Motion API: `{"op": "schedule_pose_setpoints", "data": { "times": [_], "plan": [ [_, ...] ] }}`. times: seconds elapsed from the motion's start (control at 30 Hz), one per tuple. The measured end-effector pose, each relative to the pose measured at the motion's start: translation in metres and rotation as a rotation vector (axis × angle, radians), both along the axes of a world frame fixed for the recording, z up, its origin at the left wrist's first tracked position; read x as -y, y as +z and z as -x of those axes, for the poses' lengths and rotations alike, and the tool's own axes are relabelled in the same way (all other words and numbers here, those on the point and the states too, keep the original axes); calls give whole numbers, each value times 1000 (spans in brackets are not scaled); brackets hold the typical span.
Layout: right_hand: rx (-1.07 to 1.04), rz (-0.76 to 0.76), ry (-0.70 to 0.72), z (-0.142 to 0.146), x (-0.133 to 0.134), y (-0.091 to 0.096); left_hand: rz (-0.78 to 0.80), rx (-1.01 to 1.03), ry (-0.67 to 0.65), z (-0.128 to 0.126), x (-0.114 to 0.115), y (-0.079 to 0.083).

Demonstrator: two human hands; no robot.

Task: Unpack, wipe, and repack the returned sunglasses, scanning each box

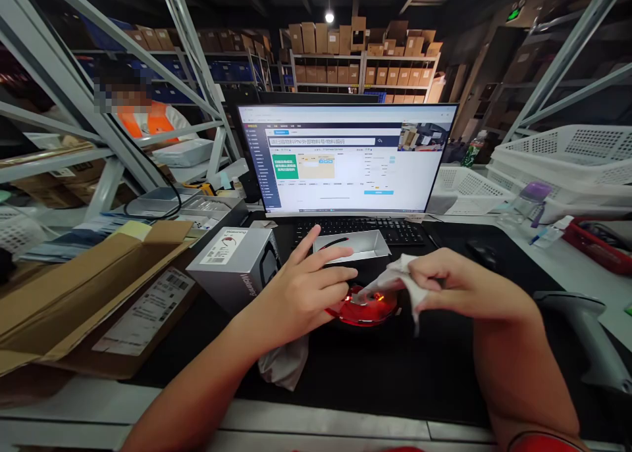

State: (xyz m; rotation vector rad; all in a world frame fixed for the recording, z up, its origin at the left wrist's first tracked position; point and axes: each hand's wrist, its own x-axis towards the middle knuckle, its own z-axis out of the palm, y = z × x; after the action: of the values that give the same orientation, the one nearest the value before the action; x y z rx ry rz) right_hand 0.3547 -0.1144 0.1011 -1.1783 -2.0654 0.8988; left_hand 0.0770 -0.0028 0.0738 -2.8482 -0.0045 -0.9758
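Observation:
A glossy red curved object [365,310], like a tinted lens or visor, lies in front of me with lights reflected in it. My left hand [313,287] is at its left side, fingers stretched and spread; the thumb is hidden. My right hand [447,282] pinches a thin whitish cloth [402,274], whose lower end hangs over the red object's right part. Behind my left fingers stands an open white box [368,247] with a dark curved strip at its inside left. A crumpled pale bag [285,363] rests below my left wrist.
A grey printed box [222,277] and an open cardboard carton [123,301] stand left. A monitor [340,169] and keyboard [405,230] are ahead. Rightward are a mouse [481,253], a barcode scanner [587,337] and white baskets [582,152]. A person in an orange vest [158,124] is beyond the frame, left.

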Motion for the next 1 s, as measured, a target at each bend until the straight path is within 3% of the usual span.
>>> {"op": "schedule_pose_setpoints", "data": {
  "times": [0.1,0.17,0.37,0.47,0.67,0.73,0.8,0.93,1.0],
  "plan": [
    [149,-131,41,22,-8,-13,-85,-48,20,-3,4,-3],
    [146,-137,17,37,-12,-22,-176,-55,46,-7,7,-6],
    [-39,-100,-266,68,-22,-43,-370,-17,80,-16,-2,-20],
    [-64,-97,-260,66,-29,-44,-336,39,80,-16,-11,-23],
    [-72,139,-16,26,-33,-25,-150,56,39,-8,-15,-10],
    [-52,153,17,23,-31,-23,-88,41,26,-7,-13,-8],
    [-26,101,-34,32,-29,-27,-74,13,8,-9,-10,-9],
    [-12,-96,-315,67,-24,-41,-129,-19,25,-15,-7,-16],
    [14,-125,-331,74,-23,-42,-149,14,38,-14,-8,-16]
  ]
}}
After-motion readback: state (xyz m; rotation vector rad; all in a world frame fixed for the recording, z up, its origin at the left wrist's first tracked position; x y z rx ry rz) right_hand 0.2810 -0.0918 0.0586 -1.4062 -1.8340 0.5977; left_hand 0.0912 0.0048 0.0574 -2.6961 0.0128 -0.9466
